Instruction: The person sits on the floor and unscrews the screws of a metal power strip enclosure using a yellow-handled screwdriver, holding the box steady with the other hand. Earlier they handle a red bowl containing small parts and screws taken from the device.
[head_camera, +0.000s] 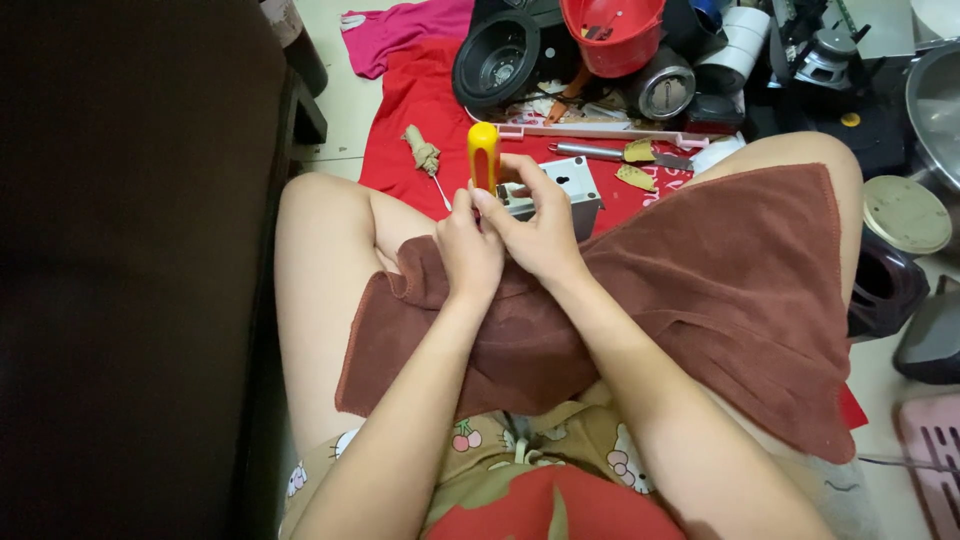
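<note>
Over a brown towel (720, 290), both hands (505, 240) seemingly grip a screwdriver (483, 155).

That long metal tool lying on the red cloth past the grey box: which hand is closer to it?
Right. The right hand grips the grey box, just short of the metal tool. The left hand holds the yellow-handled screwdriver, farther to the left.

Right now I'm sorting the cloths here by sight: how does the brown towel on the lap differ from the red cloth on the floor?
The brown towel is draped over the person's legs, folded and rumpled; the red cloth lies spread flat on the floor. The brown towel bears only the hands; the red cloth carries tools and scraps. The brown towel looks thick and fuzzy, the red cloth thinner and smoother. Both are plain, single-coloured fabric.
</note>
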